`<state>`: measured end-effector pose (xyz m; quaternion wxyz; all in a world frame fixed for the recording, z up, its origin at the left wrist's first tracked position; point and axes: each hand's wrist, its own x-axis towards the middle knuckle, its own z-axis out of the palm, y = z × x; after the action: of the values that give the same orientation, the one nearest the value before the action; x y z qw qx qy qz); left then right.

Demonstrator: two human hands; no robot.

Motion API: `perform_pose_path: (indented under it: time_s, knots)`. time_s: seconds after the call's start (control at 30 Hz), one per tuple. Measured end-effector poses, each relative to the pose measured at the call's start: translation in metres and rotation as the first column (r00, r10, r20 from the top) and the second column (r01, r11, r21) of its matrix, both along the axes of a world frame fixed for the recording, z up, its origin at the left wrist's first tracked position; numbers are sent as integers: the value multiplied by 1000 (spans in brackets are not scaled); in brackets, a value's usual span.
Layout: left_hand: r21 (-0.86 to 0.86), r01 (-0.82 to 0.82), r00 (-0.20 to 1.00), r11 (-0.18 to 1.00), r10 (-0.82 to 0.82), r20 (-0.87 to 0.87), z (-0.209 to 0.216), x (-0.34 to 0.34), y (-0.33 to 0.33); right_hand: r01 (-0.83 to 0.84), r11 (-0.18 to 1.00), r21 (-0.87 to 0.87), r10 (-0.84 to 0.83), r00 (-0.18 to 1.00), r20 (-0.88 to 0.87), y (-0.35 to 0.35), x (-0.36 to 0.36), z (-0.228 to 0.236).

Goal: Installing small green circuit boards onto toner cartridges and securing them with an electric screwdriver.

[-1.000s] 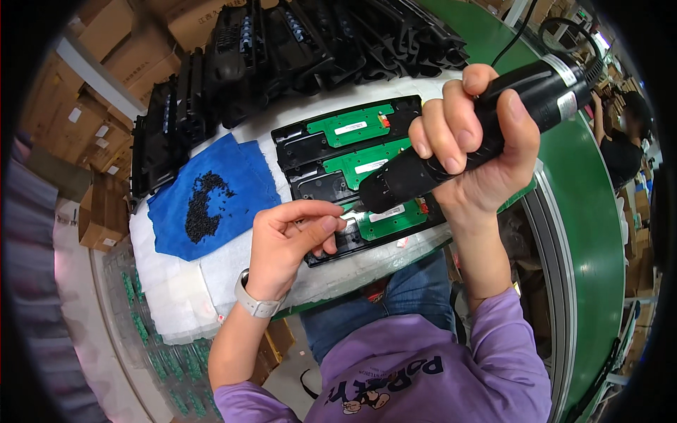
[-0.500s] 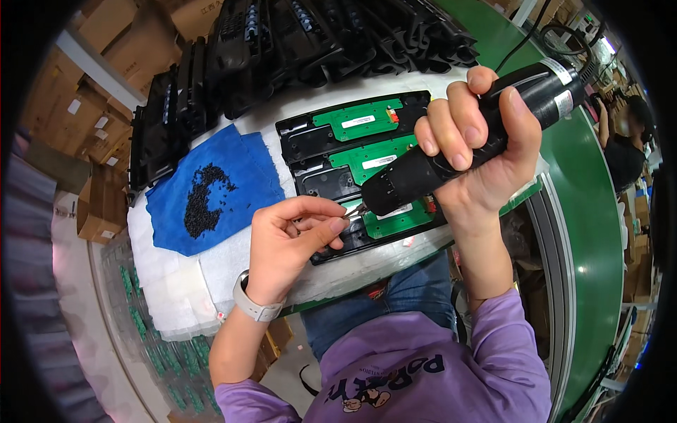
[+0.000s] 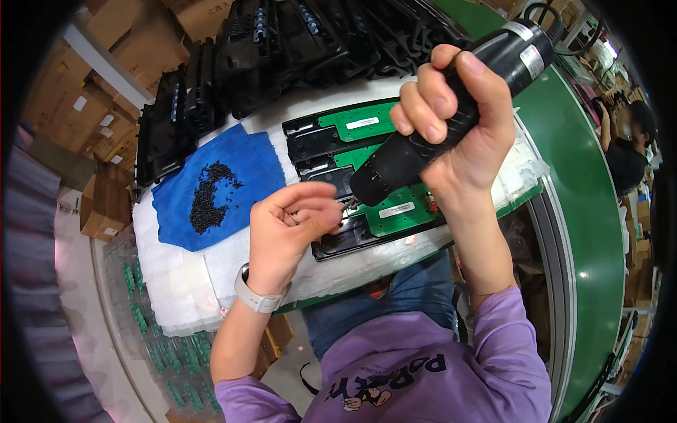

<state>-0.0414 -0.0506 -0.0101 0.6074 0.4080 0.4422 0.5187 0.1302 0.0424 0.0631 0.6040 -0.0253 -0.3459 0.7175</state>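
Note:
My right hand (image 3: pixel 469 158) is wrapped round a black electric screwdriver (image 3: pixel 395 163), which slants down to the left. Its bit points at the left part of the nearest black plastic panel (image 3: pixel 347 244). A green circuit board (image 3: pixel 400 223) lies in that panel. Beside the bit, my left hand (image 3: pixel 282 229) has thumb and forefinger pinched together; whatever they hold is too small to make out. Two more black panels with green boards lie behind, partly covered by the screwdriver and my right hand. To the left, small black screws (image 3: pixel 209 201) are heaped on a blue cloth (image 3: pixel 255 158).
Stacked black plastic housings (image 3: pixel 289 60) line the back of the white-covered table (image 3: pixel 233 271). A green conveyor surface (image 3: pixel 589 247) curves along the right. Cardboard boxes (image 3: pixel 74 92) stand at far left. Another person (image 3: pixel 627 151) is at the far right.
The screwdriver and my right hand have shifted left and a little upward. My left hand stays near the bit, its fingers slightly moved.

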Motion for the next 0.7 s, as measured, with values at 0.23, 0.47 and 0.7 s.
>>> perform_pose_path:
  time_s: [0.23, 0.47, 0.7]
  knots:
    - [71, -278, 939, 958, 256, 229, 1, -8, 8, 9, 948, 319, -177, 845, 504, -9, -17, -2]
    - [85, -263, 949, 961, 242, 204, 3, -5, 6, -41, 937, 346, -162, 828, 536, -8, -28, -9]
    - [15, -210, 974, 978, 208, 93, -10, -5, 7, -198, 942, 270, -6, 796, 605, -5, -36, -8]
